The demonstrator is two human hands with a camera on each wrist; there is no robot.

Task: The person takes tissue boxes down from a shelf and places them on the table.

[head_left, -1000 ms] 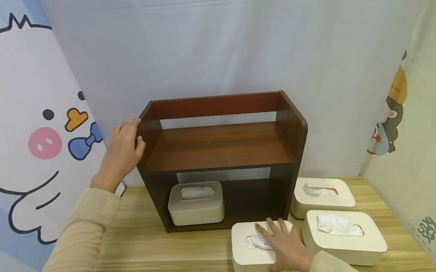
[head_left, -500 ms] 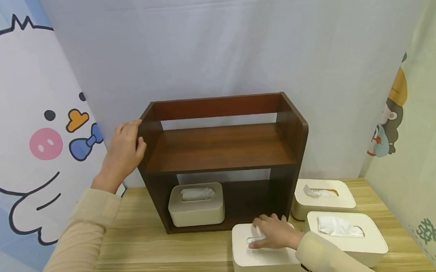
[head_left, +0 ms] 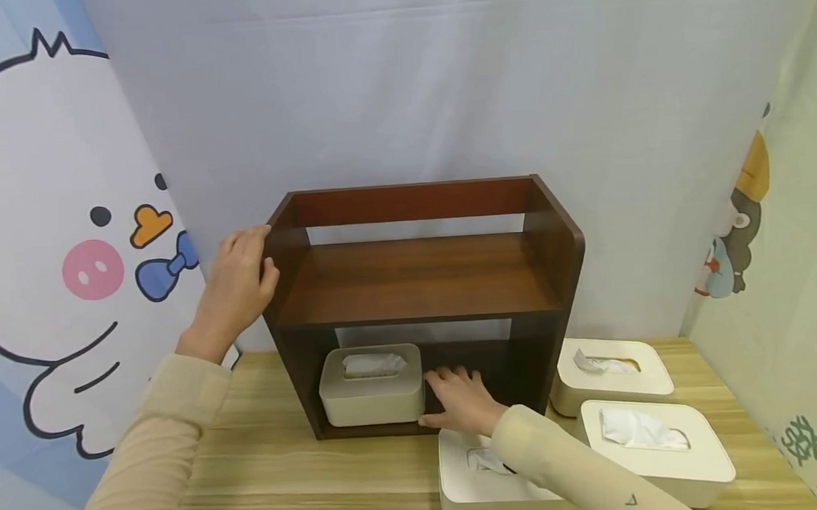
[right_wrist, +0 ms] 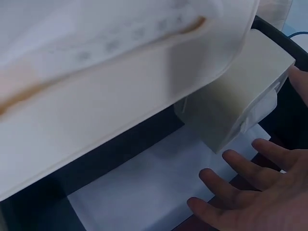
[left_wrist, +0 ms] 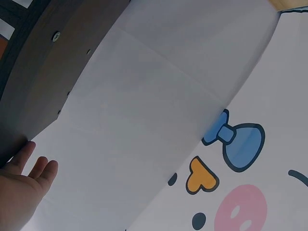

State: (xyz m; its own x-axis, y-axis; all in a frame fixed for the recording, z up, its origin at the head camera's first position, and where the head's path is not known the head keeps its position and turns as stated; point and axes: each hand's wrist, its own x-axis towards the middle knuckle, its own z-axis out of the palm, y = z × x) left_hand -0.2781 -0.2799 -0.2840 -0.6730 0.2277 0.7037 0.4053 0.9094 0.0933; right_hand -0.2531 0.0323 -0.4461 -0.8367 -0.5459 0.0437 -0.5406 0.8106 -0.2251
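A dark brown two-tier shelf (head_left: 416, 277) stands on the table in the head view. My left hand (head_left: 241, 274) rests at the top of its left side panel; in the left wrist view relaxed fingers (left_wrist: 46, 172) lie by the panel's edge. Inside the lower tier, at the left, sits a cream tissue box (head_left: 372, 397). My right hand (head_left: 463, 401) is at the lower opening with fingers spread, its fingertips close to that box's right side. Below my right forearm is another tissue box (head_left: 459, 473) on the table, partly hidden by the sleeve.
Two more cream tissue boxes stand right of the shelf: one at the back (head_left: 619, 383) and one in front (head_left: 664, 461). A pale cloth wall (head_left: 408, 95) rises behind the shelf, and printed cloths hang at both sides. The table (head_left: 281, 481) has a wood-grain top.
My right hand has left the top of the front tissue box and moved forward and left to the lower tier. The left hand stays on the shelf's side panel.
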